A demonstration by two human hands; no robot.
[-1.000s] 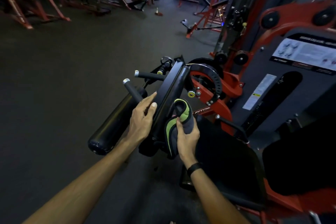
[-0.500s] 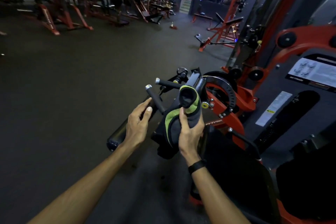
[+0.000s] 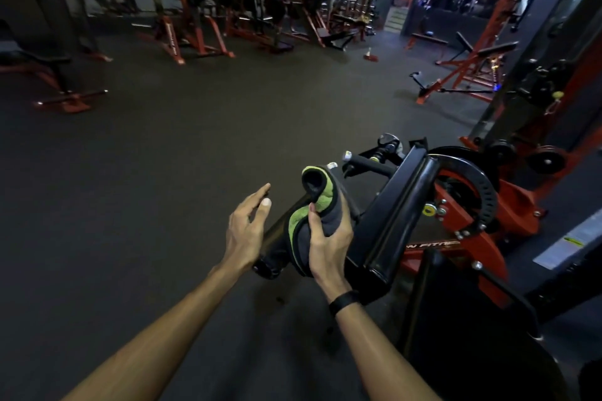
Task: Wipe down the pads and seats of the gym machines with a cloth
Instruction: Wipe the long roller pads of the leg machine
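Note:
My right hand [image 3: 329, 246] grips a grey cloth with green edging [image 3: 317, 202], bunched and held up in front of the machine. Behind the cloth lies a black roller pad [image 3: 277, 233], mostly hidden by cloth and hand. To its right a long flat black pad [image 3: 400, 212] slopes away from me. The black seat [image 3: 456, 335] of the red machine fills the lower right. My left hand [image 3: 247, 225] hovers left of the cloth with fingers straight, touching nothing.
The red machine frame [image 3: 472, 238] with its black notched dial [image 3: 482, 185] and handles [image 3: 368, 161] stands right. Dark rubber floor [image 3: 163, 172] spreads left and ahead. Red racks [image 3: 182, 36] and benches [image 3: 482, 55] line the far side.
My left hand has lifted off the pad and handle and now hangs free. My right hand has carried the cloth up and left, off the flat pad. The view has tilted up.

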